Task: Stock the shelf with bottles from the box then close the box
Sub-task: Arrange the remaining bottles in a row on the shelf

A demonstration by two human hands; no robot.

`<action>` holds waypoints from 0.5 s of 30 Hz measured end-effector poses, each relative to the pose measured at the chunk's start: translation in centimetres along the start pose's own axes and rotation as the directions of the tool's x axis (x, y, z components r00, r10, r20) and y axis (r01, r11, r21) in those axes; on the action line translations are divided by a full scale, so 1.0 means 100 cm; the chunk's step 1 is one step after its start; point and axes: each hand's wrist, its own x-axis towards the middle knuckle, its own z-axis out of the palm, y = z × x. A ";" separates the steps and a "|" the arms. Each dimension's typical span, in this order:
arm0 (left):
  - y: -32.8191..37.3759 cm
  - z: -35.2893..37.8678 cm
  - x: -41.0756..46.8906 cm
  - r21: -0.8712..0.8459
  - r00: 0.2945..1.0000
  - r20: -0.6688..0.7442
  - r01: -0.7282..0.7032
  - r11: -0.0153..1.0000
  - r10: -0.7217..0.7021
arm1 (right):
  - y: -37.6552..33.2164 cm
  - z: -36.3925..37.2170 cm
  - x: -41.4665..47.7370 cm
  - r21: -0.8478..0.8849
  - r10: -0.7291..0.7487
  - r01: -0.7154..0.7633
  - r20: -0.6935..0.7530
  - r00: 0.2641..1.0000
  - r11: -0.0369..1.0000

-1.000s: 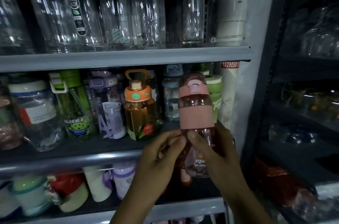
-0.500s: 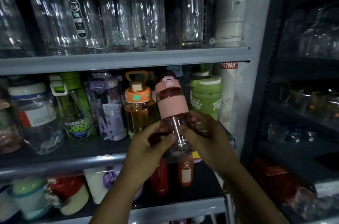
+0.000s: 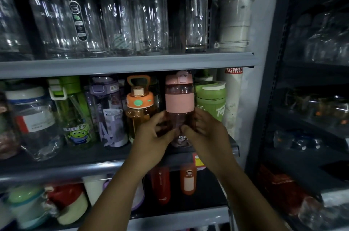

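Pink bottle (image 3: 179, 104) | left hand (image 3: 153, 140), right hand (image 3: 205, 136) fingers (image 3: 188, 131) grip it | label partly covered

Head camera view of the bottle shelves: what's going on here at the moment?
A person is stocking the middle shelf. The left hand and right hand both grip the lower half of an upright pink bottle, setting it in the gap between an orange bottle and a green bottle. Its base looks to be down at the shelf board, but the hands have not let go. The box is not in view.
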 end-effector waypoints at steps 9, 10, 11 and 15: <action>-0.024 0.015 -0.003 0.102 0.997 -0.047 -0.055 0.993 0.060 | 0.026 0.013 -0.009 -0.044 -0.039 0.039 -0.012 0.999 0.998; -0.025 0.017 -0.004 0.121 0.996 -0.051 -0.062 0.991 0.069 | 0.029 0.014 -0.009 -0.069 -0.046 0.045 -0.011 0.999 0.997; -0.026 0.018 -0.005 0.146 0.995 -0.063 -0.072 0.987 0.082 | 0.032 0.014 -0.009 -0.091 -0.059 0.058 -0.012 0.998 0.994; -0.030 0.022 -0.007 0.249 0.987 -0.100 -0.101 0.963 0.129 | 0.041 0.011 -0.008 -0.170 -0.096 0.092 -0.014 0.995 0.981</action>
